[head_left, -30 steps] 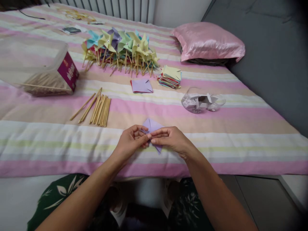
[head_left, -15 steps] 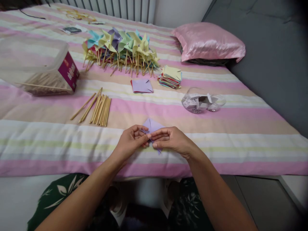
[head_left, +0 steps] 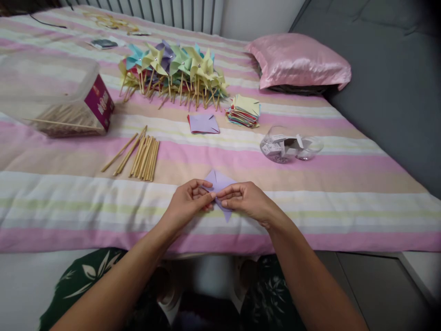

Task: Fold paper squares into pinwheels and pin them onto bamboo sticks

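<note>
A purple paper square [head_left: 220,178] with slits cut in from its corners is held low over the bed's front edge. My left hand [head_left: 191,198] grips its left side, the thumb and fingers closed near the middle. From the other side my right hand [head_left: 245,200] pinches the same paper, its fingertips almost meeting the left thumb. One pointed flap hangs below the fingers. Whatever lies right between the fingertips is hidden. Left of the hands is a group of thin wooden sticks [head_left: 144,158].
Finished paper pinwheels [head_left: 182,64] lie in a heap further back. Two stacks of cut paper, a purple-topped one [head_left: 204,123] and a yellow-topped one [head_left: 244,110], lie before them. A clear tub of sticks [head_left: 69,117], clear bowls [head_left: 280,146] and a pink pillow [head_left: 299,62] stand around.
My right thumb has slid up and inward against the purple paper, so more of the lower flap shows. My left hand has stayed nearly still.
</note>
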A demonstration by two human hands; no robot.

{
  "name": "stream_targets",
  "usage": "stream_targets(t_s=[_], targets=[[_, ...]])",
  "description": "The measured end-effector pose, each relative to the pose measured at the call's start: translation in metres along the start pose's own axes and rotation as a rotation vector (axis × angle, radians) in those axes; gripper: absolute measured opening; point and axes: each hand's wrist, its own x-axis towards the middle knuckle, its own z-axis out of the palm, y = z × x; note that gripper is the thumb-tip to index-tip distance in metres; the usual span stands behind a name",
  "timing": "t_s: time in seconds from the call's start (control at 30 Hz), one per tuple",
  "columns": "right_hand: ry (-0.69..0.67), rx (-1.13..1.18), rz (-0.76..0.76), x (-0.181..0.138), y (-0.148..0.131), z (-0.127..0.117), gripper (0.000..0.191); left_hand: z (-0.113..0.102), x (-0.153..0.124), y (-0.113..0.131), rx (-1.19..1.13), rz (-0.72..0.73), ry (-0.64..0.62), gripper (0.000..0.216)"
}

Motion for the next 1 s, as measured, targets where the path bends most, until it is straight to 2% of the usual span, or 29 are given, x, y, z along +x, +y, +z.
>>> stream_targets(t_s=[0.4,0.6,1.0], targets=[[-0.014,-0.029,-0.009,0.0008,0.0017,-0.0001,0.026,0.0007,-0.0011,0.0014,0.008,-0.006,0.014,0.033],[-0.022,-0.028,0.003,-0.0002,0.0001,0.0008,0.022,0.0005,-0.0025,0.0019,-0.03,-0.009,-0.015,0.039],[-0.03,-0.003,-0.005,-0.0006,0.0007,-0.0008,0.027,-0.0012,-0.0011,-0.0013,-0.05,-0.007,-0.033,0.037]])
